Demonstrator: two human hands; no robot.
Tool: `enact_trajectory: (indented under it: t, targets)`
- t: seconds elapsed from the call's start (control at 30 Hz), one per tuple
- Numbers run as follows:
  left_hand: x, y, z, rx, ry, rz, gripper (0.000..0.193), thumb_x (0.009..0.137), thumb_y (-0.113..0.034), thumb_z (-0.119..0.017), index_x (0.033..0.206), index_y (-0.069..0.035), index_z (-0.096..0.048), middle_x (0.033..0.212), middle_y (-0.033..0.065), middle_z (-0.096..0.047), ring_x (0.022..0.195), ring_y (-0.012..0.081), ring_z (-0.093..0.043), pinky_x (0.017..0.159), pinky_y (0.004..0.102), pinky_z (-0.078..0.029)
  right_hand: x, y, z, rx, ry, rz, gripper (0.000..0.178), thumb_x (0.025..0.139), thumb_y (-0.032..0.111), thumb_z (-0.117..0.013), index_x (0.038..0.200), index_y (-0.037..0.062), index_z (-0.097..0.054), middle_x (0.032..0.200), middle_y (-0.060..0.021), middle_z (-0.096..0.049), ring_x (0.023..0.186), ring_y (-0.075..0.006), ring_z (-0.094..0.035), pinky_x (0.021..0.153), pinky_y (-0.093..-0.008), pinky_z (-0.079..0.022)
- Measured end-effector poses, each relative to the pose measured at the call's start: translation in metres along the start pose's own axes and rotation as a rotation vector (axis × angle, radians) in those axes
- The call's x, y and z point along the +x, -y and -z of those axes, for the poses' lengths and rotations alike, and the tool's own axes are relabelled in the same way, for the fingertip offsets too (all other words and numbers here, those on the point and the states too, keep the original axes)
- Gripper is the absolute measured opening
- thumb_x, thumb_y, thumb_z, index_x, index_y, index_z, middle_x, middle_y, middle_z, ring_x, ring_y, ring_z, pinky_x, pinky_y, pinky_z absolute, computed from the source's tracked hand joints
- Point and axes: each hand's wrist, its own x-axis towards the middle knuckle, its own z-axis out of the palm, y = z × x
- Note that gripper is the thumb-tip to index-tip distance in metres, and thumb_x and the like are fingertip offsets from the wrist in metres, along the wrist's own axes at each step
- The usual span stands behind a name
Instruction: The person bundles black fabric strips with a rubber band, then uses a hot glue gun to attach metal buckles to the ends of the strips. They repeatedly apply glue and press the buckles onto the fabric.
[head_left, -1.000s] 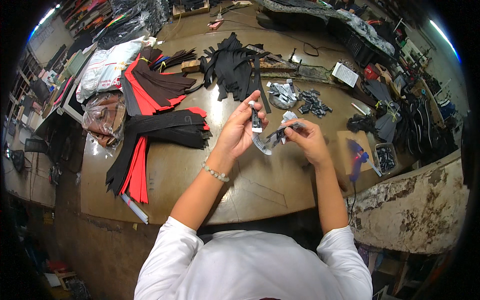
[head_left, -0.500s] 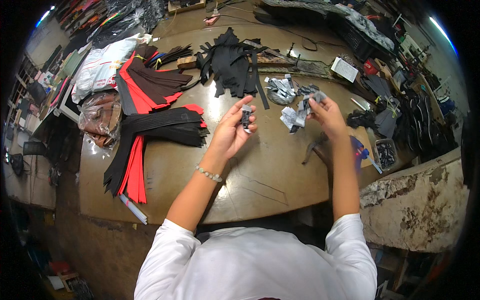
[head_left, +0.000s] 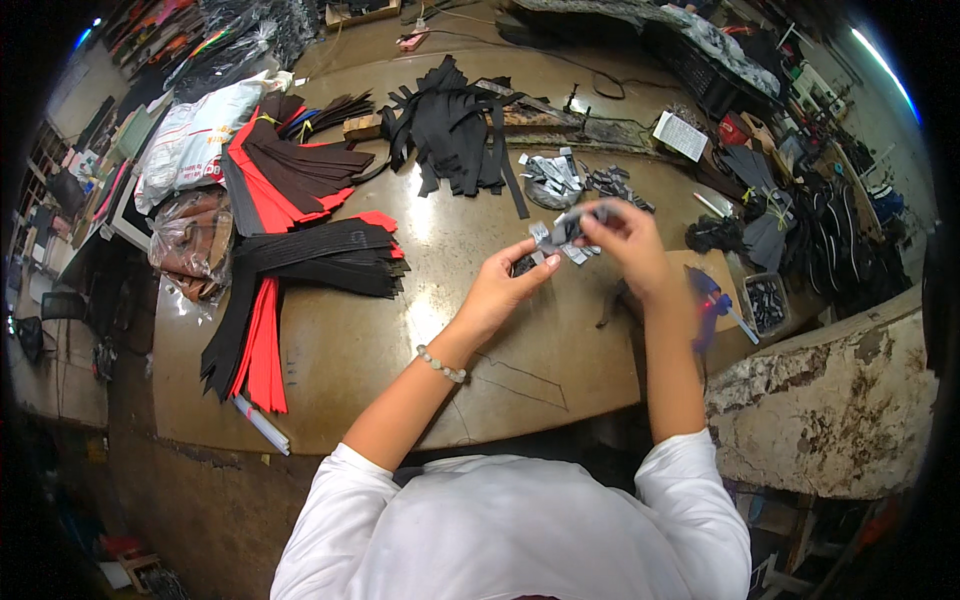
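My left hand (head_left: pixel 500 288), a beaded bracelet at its wrist, is closed on a small dark tag (head_left: pixel 521 266) with light marks. Close beside it, my right hand (head_left: pixel 635 258) pinches a limp grey fabric strip (head_left: pixel 572 226), blurred by motion. The two hands nearly meet, and the strip overlaps the left fingertips. Behind them lie loose white-and-grey tags (head_left: pixel 580 253), partly hidden by the right hand. Farther back sit a pile of similar tags (head_left: pixel 552 178) and a small heap of dark pieces (head_left: pixel 612 182).
Black strips (head_left: pixel 455 140) are heaped at the back. Fanned red strips (head_left: pixel 262 345) and black strips (head_left: pixel 320 255) cover the table's left. On the right are a tub of small pieces (head_left: pixel 767 305), a blue-purple object (head_left: pixel 708 308) and a stained block (head_left: pixel 820 395).
My left hand has moved right and turned, its fingers closing round the tag. My right hand has shifted slightly left, bringing the grey strip over to the left fingertips.
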Motion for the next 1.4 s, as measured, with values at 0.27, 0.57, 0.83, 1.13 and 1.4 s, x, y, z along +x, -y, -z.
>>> enact_trajectory:
  t: [0.27, 0.57, 0.83, 1.13, 1.4]
  targets:
    - [-0.019, 0.002, 0.007, 0.414, -0.038, -0.266, 0.027, 0.087, -0.011, -0.069, 0.112, -0.002, -0.069, 0.094, 0.0012, -0.068, 0.08, 0.0064, -0.056, 0.072, 0.0235, -0.047, -0.035, -0.02, -0.023, 0.076, -0.02, 0.235, 0.019, 0.09, 0.004, -0.068, 0.108, 0.0004, -0.064, 0.114, -0.0086, -0.064, 0.103, -0.016, -0.061, 0.085, -0.0269, -0.051]
    - [-0.038, 0.006, 0.025, 0.674, -0.022, 0.055, 0.028, 0.091, -0.02, -0.068, 0.113, -0.003, -0.068, 0.091, -0.0007, -0.066, 0.076, 0.0039, -0.054, 0.069, 0.0202, -0.045, 0.018, -0.048, 0.024, -0.131, 0.048, -0.136, 0.023, 0.091, 0.016, -0.068, 0.109, 0.0017, -0.062, 0.097, -0.0033, -0.069, 0.083, -0.0098, -0.064, 0.072, -0.0273, -0.052]
    - [-0.107, -0.005, 0.05, 0.597, -0.119, -0.017, 0.023, 0.094, -0.022, -0.064, 0.11, -0.007, -0.071, 0.071, -0.0078, -0.053, 0.061, 0.0025, -0.039, 0.055, 0.0201, -0.034, 0.113, -0.06, 0.047, -0.893, -0.181, 0.445, 0.032, 0.081, 0.022, -0.074, 0.101, -0.001, -0.068, 0.085, -0.0151, -0.068, 0.075, -0.0295, -0.064, 0.072, -0.0376, -0.051]
    - [-0.103, -0.028, 0.061, 0.717, -0.111, -0.005, 0.022, 0.094, -0.021, -0.063, 0.108, -0.006, -0.072, 0.071, -0.0063, -0.058, 0.061, 0.0028, -0.041, 0.056, 0.0206, -0.036, 0.175, -0.073, 0.02, -1.09, 0.16, 0.077, 0.046, 0.072, 0.024, -0.082, 0.107, -0.0031, -0.069, 0.1, -0.0233, -0.069, 0.09, -0.0365, -0.068, 0.082, -0.0391, -0.052]
    - [0.018, -0.038, 0.062, 0.903, -0.053, -0.206, 0.029, 0.096, -0.024, -0.059, 0.12, -0.009, -0.065, 0.086, 0.0001, -0.063, 0.07, 0.0072, -0.047, 0.065, 0.0245, -0.041, 0.171, -0.057, 0.042, -0.856, 0.079, 0.011, 0.029, 0.074, 0.011, -0.075, 0.099, -0.0032, -0.071, 0.089, -0.0197, -0.071, 0.083, -0.0285, -0.071, 0.075, -0.036, -0.055]
